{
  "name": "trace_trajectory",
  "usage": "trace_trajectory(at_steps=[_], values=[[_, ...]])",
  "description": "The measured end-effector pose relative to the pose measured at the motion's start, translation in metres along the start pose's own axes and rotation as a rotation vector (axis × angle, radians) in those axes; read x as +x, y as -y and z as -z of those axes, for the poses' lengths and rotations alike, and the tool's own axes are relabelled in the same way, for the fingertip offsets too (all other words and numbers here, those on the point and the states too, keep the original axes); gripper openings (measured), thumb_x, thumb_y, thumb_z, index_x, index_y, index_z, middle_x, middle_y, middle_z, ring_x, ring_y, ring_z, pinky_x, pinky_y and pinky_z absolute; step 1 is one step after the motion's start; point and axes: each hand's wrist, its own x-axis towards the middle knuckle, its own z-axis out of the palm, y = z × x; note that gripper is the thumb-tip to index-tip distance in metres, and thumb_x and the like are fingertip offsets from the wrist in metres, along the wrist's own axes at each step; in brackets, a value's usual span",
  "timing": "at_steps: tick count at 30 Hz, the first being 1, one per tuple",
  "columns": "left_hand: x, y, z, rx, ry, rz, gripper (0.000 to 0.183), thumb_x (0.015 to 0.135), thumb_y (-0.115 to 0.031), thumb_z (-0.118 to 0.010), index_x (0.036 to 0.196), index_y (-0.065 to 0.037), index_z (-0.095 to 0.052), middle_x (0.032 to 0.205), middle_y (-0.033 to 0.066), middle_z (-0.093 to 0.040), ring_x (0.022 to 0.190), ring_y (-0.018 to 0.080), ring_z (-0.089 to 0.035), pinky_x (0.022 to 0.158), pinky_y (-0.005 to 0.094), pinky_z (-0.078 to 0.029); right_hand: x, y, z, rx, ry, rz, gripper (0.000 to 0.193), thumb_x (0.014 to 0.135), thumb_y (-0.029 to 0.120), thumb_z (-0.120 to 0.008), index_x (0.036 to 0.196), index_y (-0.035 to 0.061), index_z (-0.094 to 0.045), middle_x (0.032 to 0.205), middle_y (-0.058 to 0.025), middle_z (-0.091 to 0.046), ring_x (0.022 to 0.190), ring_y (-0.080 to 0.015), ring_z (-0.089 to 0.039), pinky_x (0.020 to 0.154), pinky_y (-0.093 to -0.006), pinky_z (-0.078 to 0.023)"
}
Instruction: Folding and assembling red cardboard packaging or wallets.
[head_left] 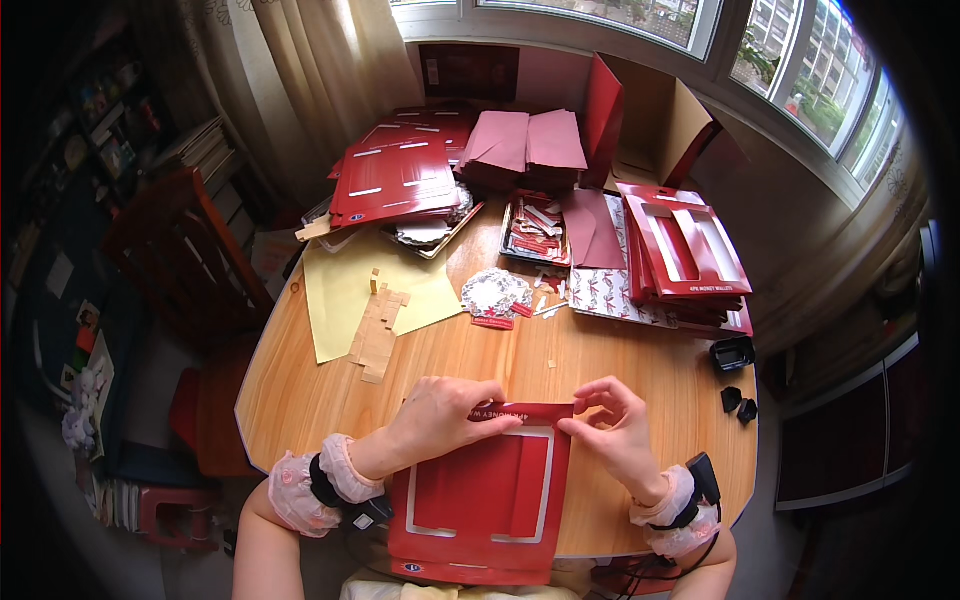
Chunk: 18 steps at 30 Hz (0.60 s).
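A flat red cardboard wallet pack (478,500) with white-edged cut-out lines lies at the table's near edge, its lower end overhanging toward me. My left hand (445,422) is closed on its far edge, the thumb lying along the printed strip and the fingers curled over the top. At the far right corner of the pack is my right hand (618,432), thumb and forefinger bent together at the corner. Whether something small sits between those fingertips is too fine to make out. Both wrists wear frilly pale pink cuffs with black straps.
A yellow sheet (335,310) bears a strip of tan tape pieces (380,330). Beyond are stacked red cards (395,180), pink envelopes (525,140), a tray of scraps (535,225) and a doily-like paper (495,293). Finished-looking red packs (690,240) and a black case (733,352) stand right.
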Motion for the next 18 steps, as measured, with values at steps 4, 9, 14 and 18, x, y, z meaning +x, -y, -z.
trace_trajectory(at_steps=[4, 9, 14, 18], values=[[-0.002, 0.001, -0.002, 0.017, 0.025, 0.023, 0.031, 0.084, -0.036, -0.078, 0.088, -0.007, -0.069, 0.075, 0.0096, -0.071, 0.066, 0.0252, -0.069, 0.059, 0.0333, -0.053, -0.006, 0.008, -0.009, -0.254, -0.004, 0.134, 0.028, 0.075, 0.006, -0.079, 0.100, 0.0035, -0.066, 0.094, -0.0025, -0.065, 0.084, -0.0102, -0.064, 0.057, -0.0217, -0.049], [-0.002, -0.005, -0.002, -0.009, 0.050, 0.016, 0.033, 0.085, -0.039, -0.076, 0.090, -0.008, -0.068, 0.079, 0.0094, -0.072, 0.071, 0.0260, -0.071, 0.062, 0.0352, -0.054, -0.007, 0.012, -0.007, -0.435, 0.036, 0.184, 0.031, 0.073, 0.008, -0.081, 0.099, 0.0032, -0.064, 0.093, -0.0065, -0.063, 0.080, -0.0162, -0.064, 0.062, -0.0279, -0.051], [-0.004, -0.010, -0.005, 0.008, 0.103, -0.009, 0.034, 0.085, -0.040, -0.075, 0.097, -0.009, -0.069, 0.086, 0.0092, -0.074, 0.078, 0.0262, -0.072, 0.067, 0.0364, -0.056, -0.014, 0.022, -0.012, -0.639, 0.045, 0.209, 0.032, 0.072, 0.011, -0.080, 0.098, 0.0029, -0.063, 0.093, -0.0113, -0.060, 0.079, -0.0265, -0.064, 0.068, -0.0363, -0.052], [-0.006, -0.011, -0.008, -0.018, 0.053, -0.055, 0.035, 0.086, -0.041, -0.073, 0.106, -0.013, -0.072, 0.087, 0.0082, -0.074, 0.078, 0.0253, -0.072, 0.066, 0.0355, -0.056, -0.020, 0.025, -0.015, -0.880, -0.001, 0.312, 0.028, 0.075, 0.016, -0.077, 0.095, 0.0041, -0.062, 0.093, -0.0095, -0.057, 0.081, -0.0273, -0.064, 0.066, -0.0382, -0.053]])
